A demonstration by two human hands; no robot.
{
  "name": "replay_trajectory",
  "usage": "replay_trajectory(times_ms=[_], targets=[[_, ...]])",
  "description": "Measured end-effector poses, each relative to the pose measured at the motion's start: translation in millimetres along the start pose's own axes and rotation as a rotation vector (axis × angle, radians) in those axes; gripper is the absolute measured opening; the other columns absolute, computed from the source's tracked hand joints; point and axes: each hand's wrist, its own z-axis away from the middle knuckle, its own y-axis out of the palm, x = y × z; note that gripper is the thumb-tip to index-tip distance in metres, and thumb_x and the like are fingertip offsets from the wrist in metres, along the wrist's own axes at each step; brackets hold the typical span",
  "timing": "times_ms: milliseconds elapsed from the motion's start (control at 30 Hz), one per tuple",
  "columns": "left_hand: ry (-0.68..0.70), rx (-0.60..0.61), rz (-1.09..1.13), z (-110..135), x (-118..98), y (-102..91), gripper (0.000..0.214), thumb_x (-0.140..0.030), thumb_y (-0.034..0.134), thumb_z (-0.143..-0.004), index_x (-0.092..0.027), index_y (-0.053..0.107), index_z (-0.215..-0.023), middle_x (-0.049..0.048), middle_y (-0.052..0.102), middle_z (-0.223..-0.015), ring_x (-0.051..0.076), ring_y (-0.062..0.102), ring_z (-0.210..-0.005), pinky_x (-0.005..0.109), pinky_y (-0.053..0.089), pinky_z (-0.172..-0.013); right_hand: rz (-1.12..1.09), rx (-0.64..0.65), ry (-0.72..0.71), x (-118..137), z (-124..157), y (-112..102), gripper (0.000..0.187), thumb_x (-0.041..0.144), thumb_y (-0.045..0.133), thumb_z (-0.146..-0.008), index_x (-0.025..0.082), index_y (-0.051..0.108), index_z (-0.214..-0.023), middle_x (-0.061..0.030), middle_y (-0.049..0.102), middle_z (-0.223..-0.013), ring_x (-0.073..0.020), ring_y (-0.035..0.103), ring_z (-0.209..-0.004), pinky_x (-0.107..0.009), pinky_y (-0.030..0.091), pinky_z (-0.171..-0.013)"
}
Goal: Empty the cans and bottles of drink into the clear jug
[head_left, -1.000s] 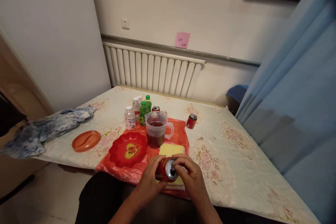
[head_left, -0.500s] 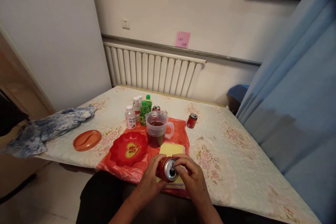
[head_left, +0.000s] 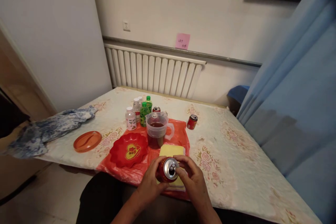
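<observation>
A red drink can [head_left: 166, 170] is tilted so its silver top faces me, with the mouth open and the pull tab standing up. My left hand [head_left: 150, 179] is wrapped round the can's left side. On the other side, my right hand [head_left: 193, 178] grips the can, its thumb at the rim near the opening and its fingers along the far side. Below the can lies a folded yellow cloth [head_left: 172, 149] on a red plastic sheet [head_left: 181, 129]. Just beyond stands a clear plastic jug [head_left: 156, 129] with dark liquid inside.
A red scalloped plate [head_left: 118, 148] lies left of the jug. Behind are a white-capped bottle [head_left: 130, 120], a green bottle [head_left: 143, 115] and another can [head_left: 156, 109]. One red can [head_left: 192, 122] stands right. An orange lid [head_left: 87, 141] and a blue-white cloth [head_left: 55, 126] are far left.
My right fingers have moved off the pull tab to the can's rim and side. The tab now stands up more plainly. The can stays in my left hand.
</observation>
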Motion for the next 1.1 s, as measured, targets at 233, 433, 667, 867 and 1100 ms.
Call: replay_trajectory(times_ms=[233,433,667,867,1100], targets=[[-0.032,-0.067,0.080,0.7,7.4,2.1,0.074,-0.008,0.070,-0.061,-0.022,0.051,-0.131,0.0090,0.059,-0.132,0.030,0.053,-0.127,0.045,0.041,-0.110,-0.028,-0.041,0.078,-6.0,-0.4,5.5,0.037,0.027,0.073,-0.073,0.020,0.065,-0.108,-0.0093,0.071,-0.112,-0.0264,0.070,-0.097,-0.039,0.055,-0.088],[-0.055,-0.101,0.094,1.5,13.1,2.6,0.077,-0.015,0.078,-0.060,-0.020,0.053,-0.132,0.0107,0.061,-0.131,0.034,0.054,-0.126,0.048,0.043,-0.109,-0.026,-0.067,0.110,-8.6,-1.1,9.4,0.051,0.022,0.076,-0.062,0.020,0.066,-0.112,-0.0110,0.071,-0.118,-0.0292,0.070,-0.101,-0.042,0.057,-0.089],[-0.047,-0.083,0.088,1.7,11.9,2.4,0.082,-0.021,0.084,-0.059,-0.021,0.052,-0.134,0.0124,0.061,-0.133,0.036,0.054,-0.125,0.049,0.043,-0.108,0.014,-0.091,0.145,-9.9,0.8,13.7,0.066,0.015,0.072,-0.054,0.021,0.065,-0.119,-0.0106,0.071,-0.121,-0.0293,0.071,-0.099,-0.042,0.057,-0.089],[-0.067,-0.082,0.089,3.3,6.7,2.8,0.081,-0.020,0.084,-0.059,-0.021,0.053,-0.134,0.0124,0.060,-0.133,0.036,0.053,-0.126,0.050,0.041,-0.110,0.063,-0.086,0.149,-13.9,2.7,15.1,0.068,0.015,0.070,-0.055,0.020,0.064,-0.123,-0.0100,0.070,-0.124,-0.0291,0.069,-0.103,-0.041,0.056,-0.093],[-0.072,-0.057,0.165,4.9,5.5,5.4,0.083,-0.023,0.087,-0.058,-0.020,0.053,-0.134,0.0129,0.060,-0.133,0.036,0.054,-0.125,0.048,0.042,-0.108,0.121,-0.095,0.130,-24.4,5.2,17.6,0.070,0.015,0.071,-0.056,0.021,0.062,-0.125,-0.0078,0.068,-0.126,-0.0275,0.069,-0.104,-0.039,0.055,-0.094]])
